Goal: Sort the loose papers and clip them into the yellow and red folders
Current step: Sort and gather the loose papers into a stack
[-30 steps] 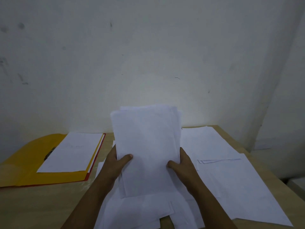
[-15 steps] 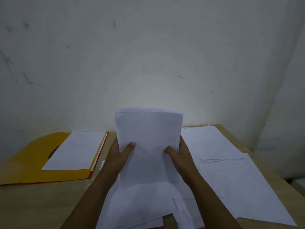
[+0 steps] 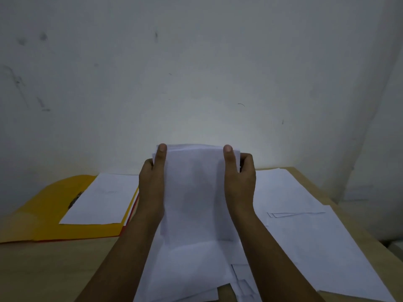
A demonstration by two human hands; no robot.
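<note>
An upright stack of white papers (image 3: 195, 188) stands on its lower edge on the loose sheets at the table's middle. My left hand (image 3: 152, 182) grips its left side and my right hand (image 3: 238, 179) grips its right side, both thumbs lying on the near face up at the top corners. The yellow folder (image 3: 43, 212) lies open at the left with a white sheet (image 3: 102, 199) on it and a black clip at the sheet's left side. A red folder edge (image 3: 130, 216) shows under the yellow one's right side.
Loose white papers (image 3: 305, 236) cover the wooden table's (image 3: 54, 269) right half and the near middle (image 3: 192, 275). A pale wall rises right behind the table. The table's right edge drops off toward the floor.
Both hands have slid up the sides of the stack from its middle to its top corners. The stack's top has come lower and its sheets look squared up.
</note>
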